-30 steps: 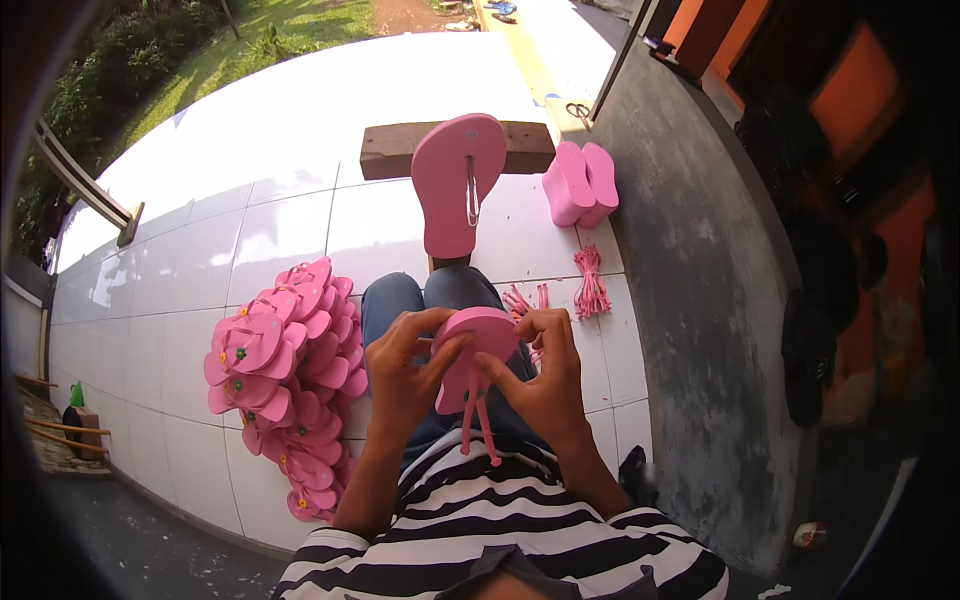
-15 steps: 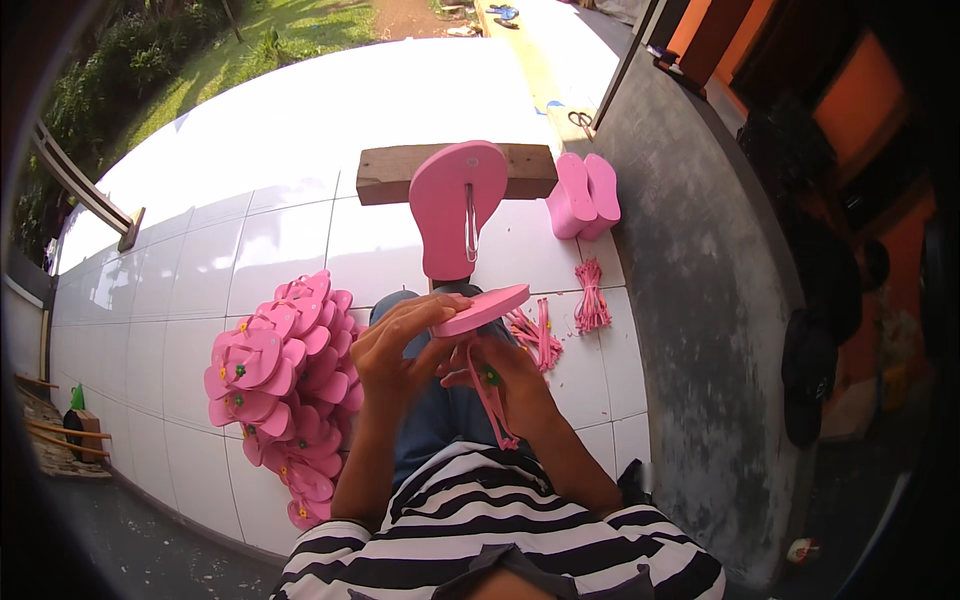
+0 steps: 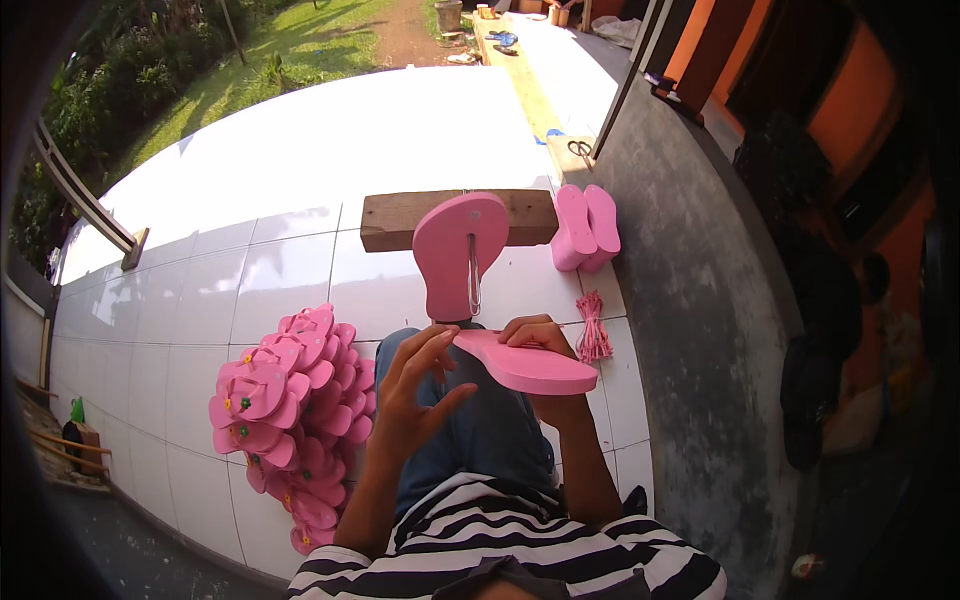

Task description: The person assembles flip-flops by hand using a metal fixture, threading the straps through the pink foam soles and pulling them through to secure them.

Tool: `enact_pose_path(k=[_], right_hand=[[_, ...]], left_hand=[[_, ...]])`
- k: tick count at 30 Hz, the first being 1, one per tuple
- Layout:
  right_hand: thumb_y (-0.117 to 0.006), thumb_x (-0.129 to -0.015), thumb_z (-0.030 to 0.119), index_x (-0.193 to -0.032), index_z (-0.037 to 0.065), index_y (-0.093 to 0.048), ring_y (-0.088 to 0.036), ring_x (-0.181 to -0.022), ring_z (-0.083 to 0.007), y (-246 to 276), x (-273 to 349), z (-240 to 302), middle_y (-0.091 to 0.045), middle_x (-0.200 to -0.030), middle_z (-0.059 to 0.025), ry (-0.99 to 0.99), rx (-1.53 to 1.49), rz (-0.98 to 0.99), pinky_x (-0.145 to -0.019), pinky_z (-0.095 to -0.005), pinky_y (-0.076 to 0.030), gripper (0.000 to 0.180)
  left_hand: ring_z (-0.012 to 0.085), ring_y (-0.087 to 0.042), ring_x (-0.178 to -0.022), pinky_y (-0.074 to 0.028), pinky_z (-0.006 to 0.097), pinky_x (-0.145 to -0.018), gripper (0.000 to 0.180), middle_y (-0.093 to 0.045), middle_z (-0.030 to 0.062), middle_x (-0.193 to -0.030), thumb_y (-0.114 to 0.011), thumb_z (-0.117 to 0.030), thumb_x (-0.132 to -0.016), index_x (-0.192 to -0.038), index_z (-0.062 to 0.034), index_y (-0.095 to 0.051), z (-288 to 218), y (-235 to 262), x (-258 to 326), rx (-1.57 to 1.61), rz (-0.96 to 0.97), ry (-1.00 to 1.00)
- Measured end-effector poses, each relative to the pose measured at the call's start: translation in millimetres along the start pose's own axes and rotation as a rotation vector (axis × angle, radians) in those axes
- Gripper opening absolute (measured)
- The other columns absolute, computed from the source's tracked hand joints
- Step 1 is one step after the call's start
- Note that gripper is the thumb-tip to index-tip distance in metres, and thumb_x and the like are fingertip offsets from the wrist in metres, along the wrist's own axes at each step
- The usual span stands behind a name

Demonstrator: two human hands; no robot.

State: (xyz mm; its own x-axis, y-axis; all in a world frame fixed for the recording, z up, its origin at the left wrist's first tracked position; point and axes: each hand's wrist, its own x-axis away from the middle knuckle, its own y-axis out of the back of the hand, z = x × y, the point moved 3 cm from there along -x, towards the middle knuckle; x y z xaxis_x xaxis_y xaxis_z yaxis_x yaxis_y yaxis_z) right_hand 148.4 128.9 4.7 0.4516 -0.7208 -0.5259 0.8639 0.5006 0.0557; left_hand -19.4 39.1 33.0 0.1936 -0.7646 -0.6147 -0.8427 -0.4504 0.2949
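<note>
A pink flip-flop sole (image 3: pixel 525 367) lies nearly level above my lap, its narrow end toward the left. My right hand (image 3: pixel 545 338) is closed on it, fingers over the far edge and the rest hidden beneath. My left hand (image 3: pixel 412 392) is at the sole's left end, thumb and fingers apart, with fingertips at or near that end. Ahead, another pink sole (image 3: pixel 455 250) leans upright against a wooden beam (image 3: pixel 385 222), with a long metal loop (image 3: pixel 474 275) on its face. No strap shows on the held sole.
Left of my legs is a heap of pink flip-flops (image 3: pixel 300 375) with green and yellow decorations. At right stand several pink soles in two stacks (image 3: pixel 585 230) and a bundle of pink straps (image 3: pixel 593 328), beside a grey wall (image 3: pixel 690 280). Scissors (image 3: pixel 579 149) lie farther off.
The held sole has turned flatter and shifted right, now in my right hand. My left hand's fingers have spread. The strap seen hanging below it is out of sight. The view has tilted up.
</note>
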Motion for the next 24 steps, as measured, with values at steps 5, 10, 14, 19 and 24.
enact_pose_path(k=[5, 10, 14, 19, 24], right_hand=[[-0.075, -0.078, 0.008, -0.11, 0.007, -0.057, -0.058, -0.11, -0.0313, -8, -18, 26, -0.061, -0.112, -0.011, 0.174, 0.344, -0.005, -0.102, -0.0433, -0.042, 0.037], [-0.073, -0.081, 0.01, -0.111, 0.006, -0.056, -0.059, -0.107, -0.0317, -10, -22, 26, -0.062, -0.11, -0.0111, 0.231, 0.395, -0.041, -0.1, -0.0436, -0.044, 0.035], [-0.07, -0.085, 0.012, -0.112, 0.005, -0.055, -0.059, -0.106, -0.0319, -8, -28, 23, -0.062, -0.109, -0.0125, 0.235, 0.413, -0.093, -0.096, -0.0429, -0.046, 0.031], [-0.069, -0.088, 0.009, -0.113, 0.004, -0.054, -0.059, -0.106, -0.0325, -5, -33, 21, -0.061, -0.109, -0.014, 0.19, 0.416, -0.106, -0.093, -0.0423, -0.047, 0.03], [-0.069, -0.089, 0.008, -0.12, 0.002, -0.053, -0.059, -0.106, -0.0319, -9, -33, 20, -0.058, -0.113, -0.0162, 0.041, 0.423, -0.176, -0.091, -0.0405, -0.048, 0.036]], left_hand=[[0.0263, -0.068, -0.096, -0.056, 0.034, -0.082, 0.039, -0.067, 0.0139, -0.109, -0.077, 0.002, -0.074, -0.11, -0.0059, -0.063, -1, -1, -21, -0.019, -0.024, -0.214], [0.0246, -0.069, -0.092, -0.058, 0.033, -0.078, 0.032, -0.066, 0.0134, -0.105, -0.075, 0.004, -0.074, -0.104, -0.0034, -0.066, 4, 5, -27, -0.031, -0.061, -0.192], [0.0232, -0.07, -0.093, -0.061, 0.031, -0.074, 0.029, -0.065, 0.0141, -0.108, -0.075, 0.002, -0.078, -0.105, -0.0022, -0.067, 2, 4, -39, 0.029, -0.023, -0.131], [0.0194, -0.068, -0.088, -0.061, 0.026, -0.066, 0.021, -0.065, 0.0143, -0.101, -0.073, -0.002, -0.083, -0.102, -0.0003, -0.065, 6, -3, -47, 0.051, -0.044, -0.078], [0.0169, -0.068, -0.088, -0.062, 0.027, -0.069, 0.02, -0.064, 0.0107, -0.099, -0.072, -0.001, -0.086, -0.104, 0.0014, -0.066, -1, -4, -55, 0.153, -0.004, 0.087]])
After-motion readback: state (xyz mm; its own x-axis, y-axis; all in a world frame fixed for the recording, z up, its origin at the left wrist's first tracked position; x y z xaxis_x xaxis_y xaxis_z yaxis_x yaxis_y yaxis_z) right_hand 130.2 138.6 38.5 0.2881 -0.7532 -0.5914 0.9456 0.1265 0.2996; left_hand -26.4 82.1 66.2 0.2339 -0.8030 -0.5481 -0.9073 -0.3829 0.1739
